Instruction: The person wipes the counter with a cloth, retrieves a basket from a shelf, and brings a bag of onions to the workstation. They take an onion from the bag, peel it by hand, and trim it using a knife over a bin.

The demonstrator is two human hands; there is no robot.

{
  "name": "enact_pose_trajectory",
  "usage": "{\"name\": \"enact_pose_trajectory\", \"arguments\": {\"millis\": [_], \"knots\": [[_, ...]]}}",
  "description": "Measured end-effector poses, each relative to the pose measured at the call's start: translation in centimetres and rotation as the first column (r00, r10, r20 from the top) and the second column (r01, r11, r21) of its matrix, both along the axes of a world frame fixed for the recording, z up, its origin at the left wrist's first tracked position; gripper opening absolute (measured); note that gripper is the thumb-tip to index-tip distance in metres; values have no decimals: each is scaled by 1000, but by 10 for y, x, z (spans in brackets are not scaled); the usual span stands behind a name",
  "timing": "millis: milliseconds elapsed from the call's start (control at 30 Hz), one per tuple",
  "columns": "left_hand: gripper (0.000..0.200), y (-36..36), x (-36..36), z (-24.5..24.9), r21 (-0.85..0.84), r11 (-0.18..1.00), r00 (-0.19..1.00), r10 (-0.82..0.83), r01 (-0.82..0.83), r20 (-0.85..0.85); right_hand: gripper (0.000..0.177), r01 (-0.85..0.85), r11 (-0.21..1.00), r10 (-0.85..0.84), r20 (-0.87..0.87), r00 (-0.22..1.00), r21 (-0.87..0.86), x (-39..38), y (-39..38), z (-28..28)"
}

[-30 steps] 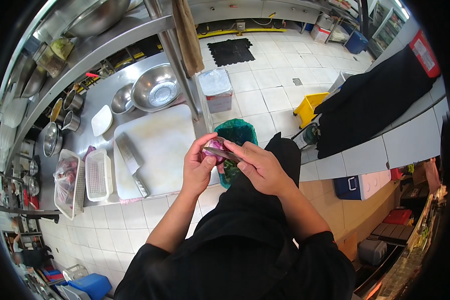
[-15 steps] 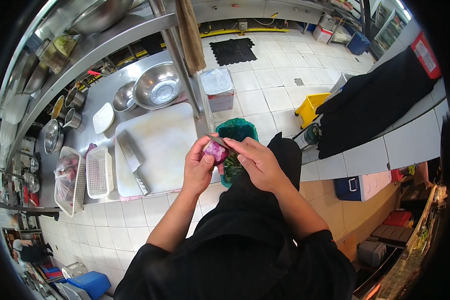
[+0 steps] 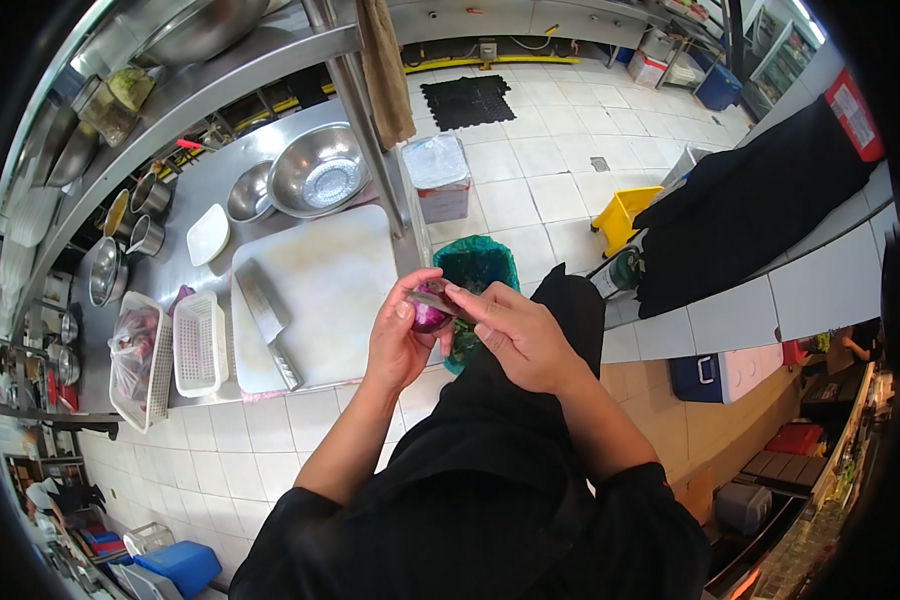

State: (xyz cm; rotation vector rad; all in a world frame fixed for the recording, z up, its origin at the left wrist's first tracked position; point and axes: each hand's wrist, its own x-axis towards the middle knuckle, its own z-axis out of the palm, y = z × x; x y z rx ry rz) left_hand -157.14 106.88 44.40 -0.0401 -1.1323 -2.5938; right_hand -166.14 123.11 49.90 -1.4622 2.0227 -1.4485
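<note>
My left hand is wrapped round a purple-red onion, its fingers behind and above it. My right hand holds a small knife, the blade lying across the upper face of the onion. Most of the handle is hidden in the right fingers. Beneath both hands stands a bin with a green liner, with green scraps inside. To the left, a white cutting board carries a large cleaver.
White baskets stand left of the board, one holding a plastic bag. Metal bowls and a white dish sit behind. A shelf post rises near the board. A yellow bucket stands on the floor.
The onion has turned in my left hand, showing more purple skin and less of the pale patch. The blade has shifted left across it, and my left fingers have opened slightly around it.
</note>
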Motion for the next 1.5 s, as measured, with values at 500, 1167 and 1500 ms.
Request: {"name": "enact_pose_trajectory", "arguments": {"millis": [500,1167,1500], "knots": [[60,-2,0,-3,-163,987,1000,16,-16,2,43,26,999,-25,-45,999,19,-6,-4,-1],[59,-9,0,-9,-222,975,1000,15,-20,-27,43,-31,997,37,-80,996,72,-8,-4,8],[67,-12,-2,1,-212,977,998,43,-33,41,47,-80,997,81,-17,997,14,-14,0,11]]}}
